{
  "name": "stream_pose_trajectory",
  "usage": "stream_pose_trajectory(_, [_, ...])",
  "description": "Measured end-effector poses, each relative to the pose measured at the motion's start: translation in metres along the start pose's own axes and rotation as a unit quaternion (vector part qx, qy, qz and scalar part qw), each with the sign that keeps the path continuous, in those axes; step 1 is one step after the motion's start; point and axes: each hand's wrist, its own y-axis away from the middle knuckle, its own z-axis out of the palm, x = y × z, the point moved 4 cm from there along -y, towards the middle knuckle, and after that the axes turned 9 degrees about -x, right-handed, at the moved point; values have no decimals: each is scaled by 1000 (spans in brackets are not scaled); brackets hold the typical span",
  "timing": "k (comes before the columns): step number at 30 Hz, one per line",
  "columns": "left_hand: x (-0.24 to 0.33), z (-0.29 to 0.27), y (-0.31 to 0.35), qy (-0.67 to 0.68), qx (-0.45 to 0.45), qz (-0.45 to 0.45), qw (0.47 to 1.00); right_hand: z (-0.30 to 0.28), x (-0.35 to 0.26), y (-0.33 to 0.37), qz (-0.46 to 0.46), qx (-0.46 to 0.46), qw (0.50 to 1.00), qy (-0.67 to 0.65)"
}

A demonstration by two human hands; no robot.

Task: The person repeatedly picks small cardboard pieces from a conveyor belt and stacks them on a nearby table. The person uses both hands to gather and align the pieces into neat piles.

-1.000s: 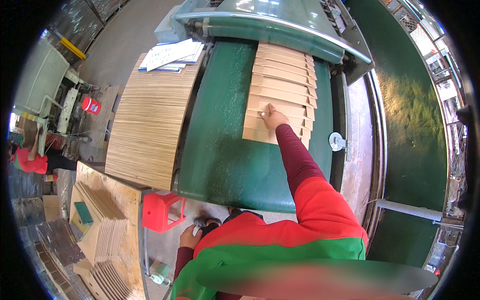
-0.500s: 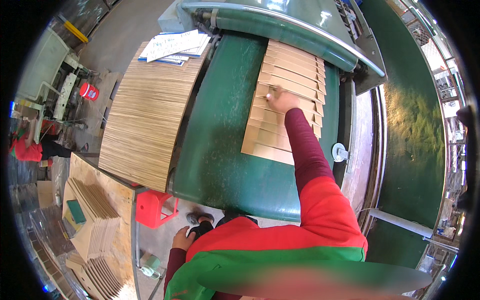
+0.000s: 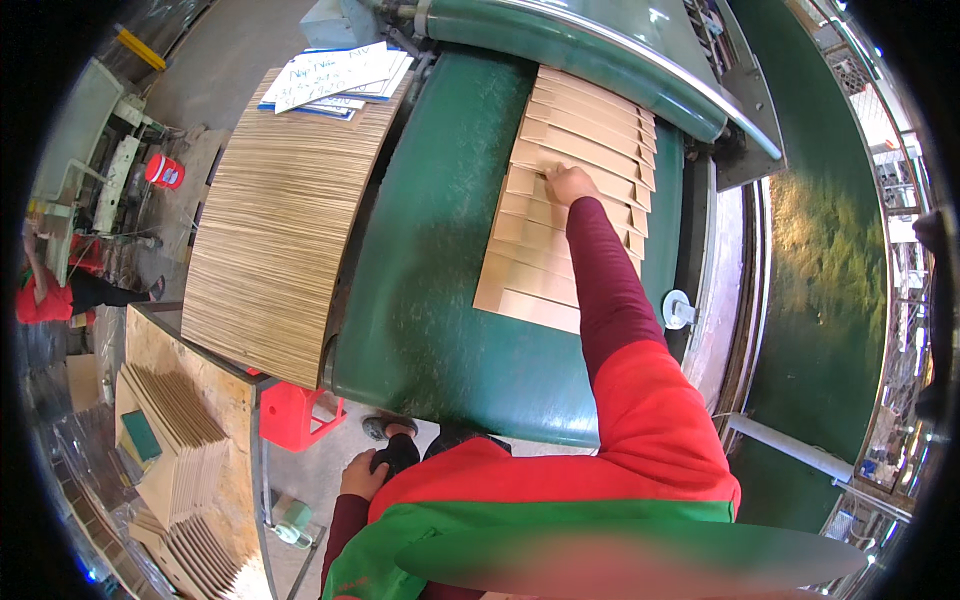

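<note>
My right hand (image 3: 572,185) reaches over a row of overlapping brown cardboard sheets (image 3: 540,262). Its fingers are drawn together at the left part of one sheet and look closed on it. The sheets lie on a green conveyor belt (image 3: 425,270) and run up to a green roller (image 3: 590,65) at the far end. My forearm in a maroon sleeve hides part of the row's right side. My left hand (image 3: 363,475) rests on my dark-clad leg, its fingers laid out flat with nothing in them.
Left of the belt stands a tall cardboard stack (image 3: 275,230), with written signs (image 3: 335,78) on top. A wooden table (image 3: 235,400) holds more folded cardboard (image 3: 185,450). Below the stack is a red stool (image 3: 295,415). Another person (image 3: 45,295) is at the far left.
My right hand has shifted slightly up and its fingers have drawn together on the sheets. The view has tilted a little; my left hand stays on my leg.
</note>
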Motion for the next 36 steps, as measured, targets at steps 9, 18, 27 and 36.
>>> stream_pose_trajectory(9, [8, 1, -4, -29, 11, 19, 999, -44, 16, -27, -114, 119, 978, 128])
stream_pose_trajectory(18, [36, -9, -13, -22, -30, -1, 999, -16, 73, -109, -25, -14, 996, 84])
stream_pose_trajectory(27, [22, 15, -28, 72, -52, 28, 996, -16, 59, -97, 6, 37, 992, 118])
stream_pose_trajectory(36, [-48, 106, -67, 259, -205, 24, 944, 29, 28, 14, 8, 98, 990, 102])
